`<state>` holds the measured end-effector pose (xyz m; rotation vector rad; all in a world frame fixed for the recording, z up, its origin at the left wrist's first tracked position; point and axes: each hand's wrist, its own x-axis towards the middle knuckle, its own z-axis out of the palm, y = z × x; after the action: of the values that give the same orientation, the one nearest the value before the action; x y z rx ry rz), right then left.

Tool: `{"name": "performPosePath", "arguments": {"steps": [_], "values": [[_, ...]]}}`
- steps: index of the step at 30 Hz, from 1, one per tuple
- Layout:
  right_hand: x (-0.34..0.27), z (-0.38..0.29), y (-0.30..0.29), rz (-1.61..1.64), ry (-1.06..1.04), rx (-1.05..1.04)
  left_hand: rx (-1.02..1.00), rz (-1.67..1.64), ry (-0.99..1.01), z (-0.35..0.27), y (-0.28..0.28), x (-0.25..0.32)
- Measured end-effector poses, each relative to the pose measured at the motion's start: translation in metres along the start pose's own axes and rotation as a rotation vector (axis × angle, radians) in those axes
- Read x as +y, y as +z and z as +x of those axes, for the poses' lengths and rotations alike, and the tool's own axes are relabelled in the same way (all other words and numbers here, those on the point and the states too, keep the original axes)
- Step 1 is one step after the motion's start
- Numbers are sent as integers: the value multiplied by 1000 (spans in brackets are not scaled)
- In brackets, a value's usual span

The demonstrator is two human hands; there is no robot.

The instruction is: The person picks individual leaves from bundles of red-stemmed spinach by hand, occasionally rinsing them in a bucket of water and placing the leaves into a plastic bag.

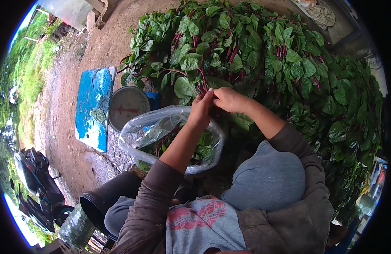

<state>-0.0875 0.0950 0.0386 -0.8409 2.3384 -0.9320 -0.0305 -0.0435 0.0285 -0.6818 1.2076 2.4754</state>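
Observation:
My left hand (200,111) is closed around a few red-purple Malabar spinach stems (203,79) with broad green leaves. Against its thumb, my right hand (231,99) pinches at the base of the same stems; its fingertips are partly hidden. Below my left forearm, a clear plastic bag (171,111) gapes wide, with leafy greens (205,147) inside. A large heap of Malabar spinach (239,41) spreads beyond both hands and down the right side, its leaves glossy and its stems red.
Left of the bag stand a round dial scale (129,106) and a worn blue-and-white board (94,108). A black bucket (111,193) lies tilted by my left knee. Farther left a motorcycle (40,187) is parked beside the dirt ground (67,133). A cloth sack (319,14) sits at upper right.

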Motion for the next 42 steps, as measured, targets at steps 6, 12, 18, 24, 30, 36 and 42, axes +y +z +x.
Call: {"name": "performPosePath", "arguments": {"steps": [6, 12, 18, 24, 30, 36, 42], "values": [[27, 24, -71, 326, 240, 141, 46, 20, 97, 5, -7, -13], [51, 55, -103, -369, 595, 480, 10, -43, 228, -3, -1, -20], [54, 61, -97, -489, 602, 507, -20, -16, 220, -12, -2, -19], [72, 11, -143, -178, 588, 520, -42, -53, 206, -7, -11, -20], [100, -63, -135, 175, 537, 600, -28, 6, 261, 0, -10, -25], [97, -91, -143, 594, 373, 703, 8, 33, 259, -3, -5, -24], [108, -99, -135, 751, 478, 571, -25, 104, 272, 2, -5, -26]]}}
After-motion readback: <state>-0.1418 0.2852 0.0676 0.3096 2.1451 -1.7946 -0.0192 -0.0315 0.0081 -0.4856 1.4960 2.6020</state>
